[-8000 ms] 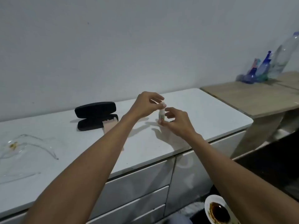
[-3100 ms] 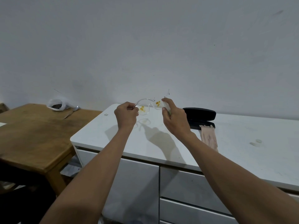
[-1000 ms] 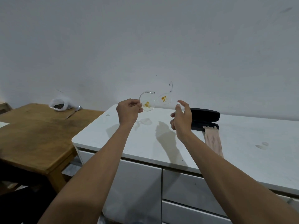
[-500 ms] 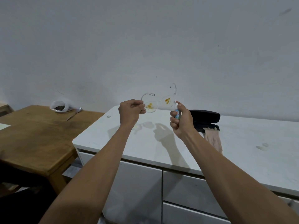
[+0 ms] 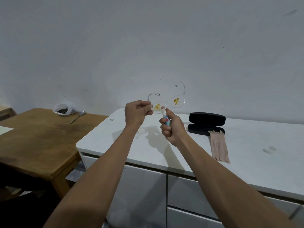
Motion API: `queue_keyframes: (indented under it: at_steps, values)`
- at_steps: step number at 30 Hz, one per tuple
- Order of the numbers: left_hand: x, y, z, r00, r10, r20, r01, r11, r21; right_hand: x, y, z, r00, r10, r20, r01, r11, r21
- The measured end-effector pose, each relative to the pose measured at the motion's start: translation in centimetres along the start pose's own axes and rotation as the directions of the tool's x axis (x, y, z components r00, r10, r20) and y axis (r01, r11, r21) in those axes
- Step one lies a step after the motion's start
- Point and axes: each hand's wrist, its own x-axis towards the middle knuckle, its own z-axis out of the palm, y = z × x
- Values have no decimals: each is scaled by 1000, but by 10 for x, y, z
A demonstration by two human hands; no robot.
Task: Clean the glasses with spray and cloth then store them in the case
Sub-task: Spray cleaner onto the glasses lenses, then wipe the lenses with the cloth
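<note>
My left hand (image 5: 137, 114) pinches the left end of clear-framed glasses (image 5: 167, 104) and holds them up above the white cabinet top (image 5: 164, 152). Both lenses carry yellow-orange smears. My right hand (image 5: 171, 128) grips a small white spray bottle (image 5: 166, 120) with a coloured label, its tip just below the left lens. The black glasses case (image 5: 207, 123) lies open on the cabinet to the right. A beige cloth (image 5: 218, 146) lies in front of the case, one end tucked in it.
A wooden table (image 5: 36, 139) stands to the left, with a plastic bag (image 5: 63, 109) and a utensil at its back edge. A small clear cap (image 5: 269, 149) lies on the cabinet at the right. Drawers (image 5: 166, 195) face me below the top.
My right hand has moved left and a little down with the bottle, bringing its tip under the left lens. The glasses stay raised in my left hand.
</note>
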Motion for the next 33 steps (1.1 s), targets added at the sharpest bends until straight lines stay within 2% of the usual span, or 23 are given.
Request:
queue_keyframes:
  at_steps: [8,14,17,20,23,26,33]
  values:
    - [1,-5,-4,1000,-19,-12,19,1000,5,-1,2,0,993,-107,-46,104,992,-67]
    - [0,-13,-6,999,-22,-50,23,999,25,-2,-13,-23,905,-335,-263,252,919,-303]
    - [-2,-17,0,999,-9,-51,12,999,47,-9,-30,-43,820,-494,-290,329,820,-468]
    - [-4,-22,11,998,7,-59,-3,998,61,-16,-51,-71,684,-663,-304,366,672,-644]
    - [-9,-25,26,999,10,-47,-7,998,64,-41,-75,-104,540,-786,-302,337,531,-778]
    - [-16,-26,41,999,20,-35,-17,996,82,-71,-96,-139,446,-831,-334,301,490,-818]
    - [-32,-24,70,1000,18,6,-19,997,70,-132,-108,-201,303,-849,-433,122,485,-866]
